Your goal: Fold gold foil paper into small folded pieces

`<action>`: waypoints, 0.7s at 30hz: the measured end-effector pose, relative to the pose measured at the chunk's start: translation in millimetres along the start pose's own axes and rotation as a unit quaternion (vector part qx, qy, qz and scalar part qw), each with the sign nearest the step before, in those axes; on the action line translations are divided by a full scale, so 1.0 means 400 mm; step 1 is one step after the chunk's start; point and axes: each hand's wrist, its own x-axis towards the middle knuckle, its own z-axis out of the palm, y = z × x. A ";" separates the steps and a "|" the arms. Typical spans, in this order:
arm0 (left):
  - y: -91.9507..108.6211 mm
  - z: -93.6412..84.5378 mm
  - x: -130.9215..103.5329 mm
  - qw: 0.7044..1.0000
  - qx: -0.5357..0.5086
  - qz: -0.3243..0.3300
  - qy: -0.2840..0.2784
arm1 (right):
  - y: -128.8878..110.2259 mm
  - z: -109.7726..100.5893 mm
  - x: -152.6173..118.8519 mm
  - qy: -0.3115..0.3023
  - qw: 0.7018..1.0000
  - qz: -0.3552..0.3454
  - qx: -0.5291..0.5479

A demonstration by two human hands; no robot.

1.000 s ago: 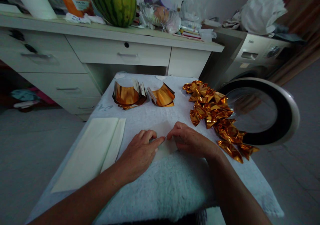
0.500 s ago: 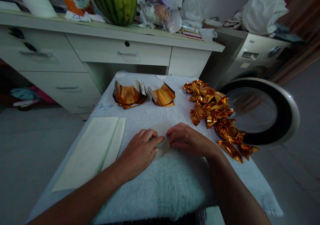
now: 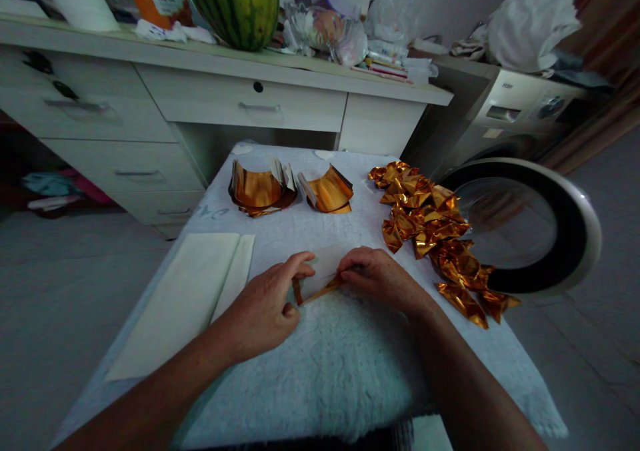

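A small sheet of foil paper [image 3: 323,267] lies white side up on the cloth-covered table, between my hands. Narrow gold strips show where its left and near edges are turned up. My left hand [image 3: 267,304] is beside the left edge, thumb and fingers parted around the gold fold. At the right end, my right hand [image 3: 375,277] pinches the near edge between thumb and fingers; its fingertips partly cover the paper. Beyond the hands stand two curved stacks of gold foil sheets, a thicker stack [image 3: 257,187] and a thinner stack [image 3: 329,191].
Folded gold foil pieces [image 3: 425,221] are heaped along the table's right side. A folded pale paper sheet [image 3: 175,297] lies at the left. The open washing machine door [image 3: 575,231] reaches close to the right edge. A white counter [image 3: 310,71] with a cut watermelon [image 3: 235,11] stands behind.
My left thumb and fingers have parted and shifted slightly left. The sheet's left and near edges now show gold turned up, and my right hand stays at the right end.
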 end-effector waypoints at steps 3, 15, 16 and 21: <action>0.017 -0.011 -0.004 1.000 -0.018 -0.014 0.002 | 0.004 0.007 0.003 0.010 1.000 0.016 0.000; 0.012 0.019 0.016 0.996 -0.039 -0.058 0.050 | 0.001 0.017 0.006 0.031 0.998 0.061 -0.006; 0.009 0.023 0.019 0.996 -0.031 -0.056 0.057 | 0.001 0.017 0.006 0.031 0.998 0.063 -0.004; 0.003 0.036 0.027 0.995 0.020 -0.049 0.089 | -0.003 0.024 0.006 0.036 0.997 0.062 0.001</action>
